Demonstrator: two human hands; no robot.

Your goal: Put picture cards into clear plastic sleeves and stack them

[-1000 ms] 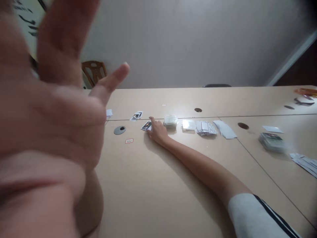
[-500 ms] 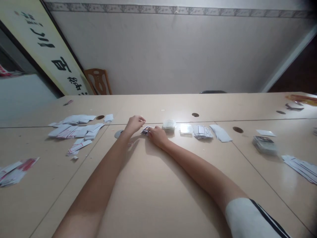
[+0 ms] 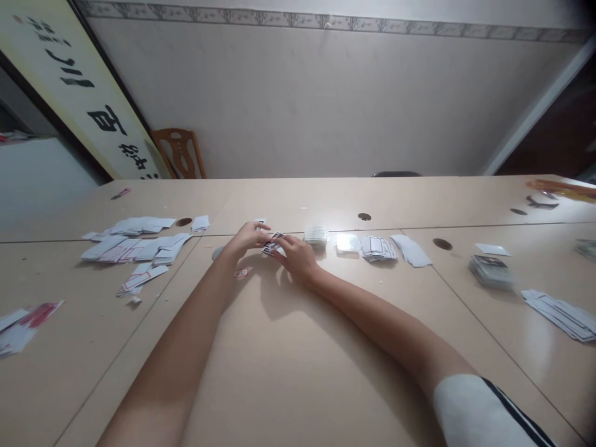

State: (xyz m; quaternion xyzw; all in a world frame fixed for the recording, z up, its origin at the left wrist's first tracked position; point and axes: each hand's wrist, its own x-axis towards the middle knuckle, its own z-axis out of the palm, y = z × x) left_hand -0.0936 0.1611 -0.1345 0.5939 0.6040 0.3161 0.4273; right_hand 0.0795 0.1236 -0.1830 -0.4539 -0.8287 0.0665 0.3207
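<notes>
A small dark-printed card (image 3: 272, 244) is between my two hands, lifted slightly and tilted off the table. My right hand (image 3: 298, 257) grips its right side between thumb and fingers. The fingertips of my left hand (image 3: 250, 238) close on its left side. Just behind my left hand another small card (image 3: 261, 221) shows partly. A small red-printed slip (image 3: 241, 273) lies in front of that hand. To the right of my right hand stands a stack of clear plastic sleeves (image 3: 316, 236), with a second shiny clear stack (image 3: 347, 243) beside it.
Farther right are a stack of printed white cards (image 3: 378, 249) and white papers (image 3: 412, 250). White envelopes (image 3: 135, 248) lie heaped at left. A clear-wrapped stack (image 3: 491, 272) and a fan of white strips (image 3: 559, 313) occupy the far right. Round holes (image 3: 442, 244) pierce the table.
My left hand has come down to the card, where it was raised apart from it. My right hand has lifted and tilted the card. The view has shifted slightly.
</notes>
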